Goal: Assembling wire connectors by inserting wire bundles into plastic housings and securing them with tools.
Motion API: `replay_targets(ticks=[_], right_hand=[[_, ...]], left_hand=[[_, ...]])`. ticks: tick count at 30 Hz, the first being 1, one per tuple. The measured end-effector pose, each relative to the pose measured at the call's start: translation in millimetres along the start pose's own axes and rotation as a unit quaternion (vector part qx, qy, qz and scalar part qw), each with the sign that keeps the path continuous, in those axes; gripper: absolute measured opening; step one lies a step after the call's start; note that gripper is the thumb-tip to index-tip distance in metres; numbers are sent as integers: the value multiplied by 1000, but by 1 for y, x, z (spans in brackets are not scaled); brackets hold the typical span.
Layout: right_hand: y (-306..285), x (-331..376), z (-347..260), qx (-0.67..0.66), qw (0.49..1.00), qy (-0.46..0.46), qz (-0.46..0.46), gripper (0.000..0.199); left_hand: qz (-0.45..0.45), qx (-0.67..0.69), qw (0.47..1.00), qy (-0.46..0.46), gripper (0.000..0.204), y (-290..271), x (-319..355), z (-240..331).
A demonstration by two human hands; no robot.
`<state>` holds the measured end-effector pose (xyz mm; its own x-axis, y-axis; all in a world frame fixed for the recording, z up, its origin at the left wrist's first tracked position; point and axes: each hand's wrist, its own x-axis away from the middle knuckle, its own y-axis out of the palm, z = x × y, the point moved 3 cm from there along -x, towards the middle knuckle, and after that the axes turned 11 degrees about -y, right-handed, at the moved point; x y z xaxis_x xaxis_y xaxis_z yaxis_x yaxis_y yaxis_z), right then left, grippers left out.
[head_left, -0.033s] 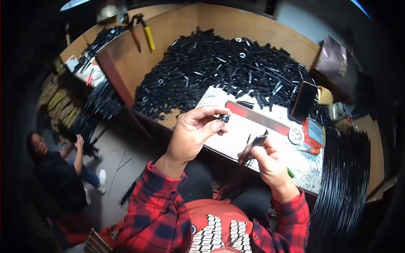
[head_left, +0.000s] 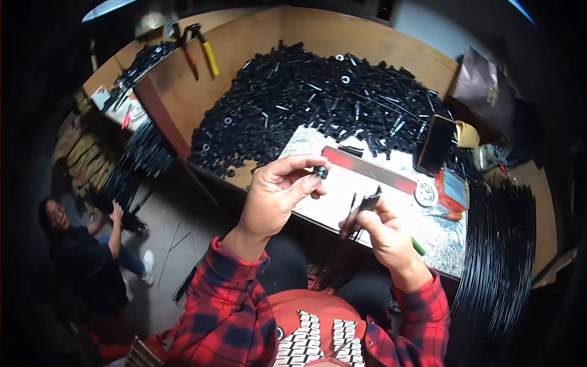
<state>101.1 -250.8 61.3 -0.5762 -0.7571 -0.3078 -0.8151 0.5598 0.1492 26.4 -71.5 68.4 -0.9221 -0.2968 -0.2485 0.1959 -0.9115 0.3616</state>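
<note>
The left hand [head_left: 275,192] pinches a small black ring-shaped part [head_left: 320,172] between thumb and fingertips, above the wooden surface [head_left: 257,43]. The right hand [head_left: 382,229] grips a thin dark rod [head_left: 361,208], its lower end hidden. Behind lies a glossy heap of black parts [head_left: 318,104], individually hard to make out.

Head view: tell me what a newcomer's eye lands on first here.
First, the huge heap of small black parts spread over the wooden table, filling its middle. Next, in front of it, the left hand pinching a small black piece at its fingertips, and the right hand gripping thin black rods. At far left, another person sits on the floor among bundles of black rods.
</note>
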Motion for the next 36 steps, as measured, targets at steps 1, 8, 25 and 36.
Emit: replay_targets(ticks=[1, 8, 25, 36], right_hand=[[-1, 1, -1, -4, 1000, 11, 1, 18], [-4, -8, 6, -55, 998, -2, -25, 17], [0, -14, 4, -46, 999, -14, -11, 14], [-1, -17, 13, -1, 999, -39, 6, 25]], left_hand=[[-14, 1, 1000, -3, 25, 6, -1, -1], [-42, -10, 998, 44, 25, 20, -5, 0], [-82, -38, 996, 0, 40, 34, -2, 10], [-74, -76, 994, 11, 34, 44, 1, 16]])
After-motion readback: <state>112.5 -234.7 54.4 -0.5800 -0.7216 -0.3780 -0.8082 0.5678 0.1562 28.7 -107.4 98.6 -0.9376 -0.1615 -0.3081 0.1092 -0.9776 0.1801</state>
